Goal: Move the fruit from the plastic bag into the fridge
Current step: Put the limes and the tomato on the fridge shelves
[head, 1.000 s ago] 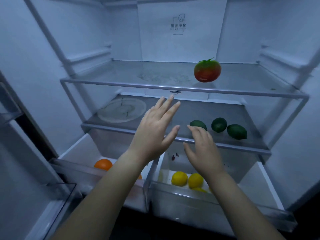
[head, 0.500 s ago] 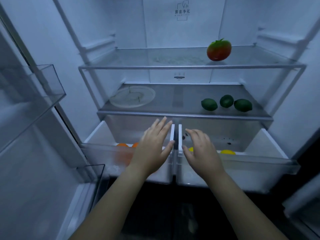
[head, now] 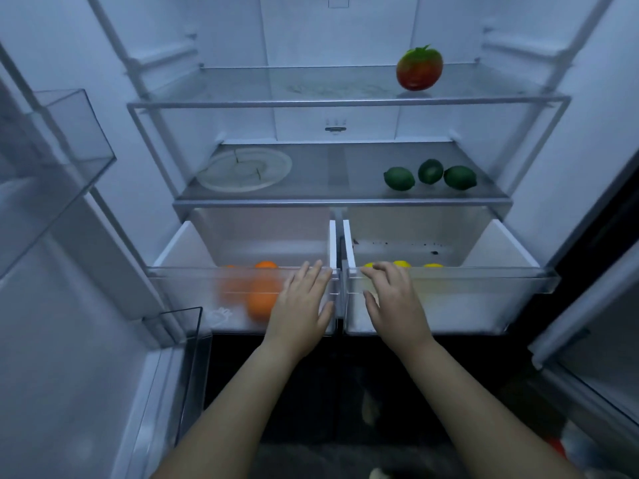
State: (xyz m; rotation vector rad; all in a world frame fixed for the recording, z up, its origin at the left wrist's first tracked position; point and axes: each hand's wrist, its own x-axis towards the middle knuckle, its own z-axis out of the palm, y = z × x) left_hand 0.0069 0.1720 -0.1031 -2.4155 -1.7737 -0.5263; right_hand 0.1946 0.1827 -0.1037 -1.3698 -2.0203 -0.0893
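Observation:
The fridge stands open with two clear drawers pulled out at the bottom. My left hand point(head: 301, 302) lies flat, fingers apart, against the front of the left drawer point(head: 193, 288), which holds oranges point(head: 261, 299). My right hand point(head: 392, 299) rests open on the front of the right drawer point(head: 484, 299), its fingertips at the rim; lemons point(head: 401, 263) show behind it. Three green limes point(head: 430, 174) lie on the middle shelf at the right. A red-green tomato-like fruit point(head: 419, 69) sits on the top shelf. No plastic bag is in view.
A cracked white plate point(head: 243, 169) lies on the middle shelf's left side. Clear door bins stand at the left point(head: 65, 146) and lower left point(head: 183, 344). The right door's edge point(head: 587, 305) juts in at the right. Below the drawers it is dark.
The view has pulled back and tilted down. Both hands dropped from shelf height to the drawer fronts, and the drawers now sit further in than a second ago.

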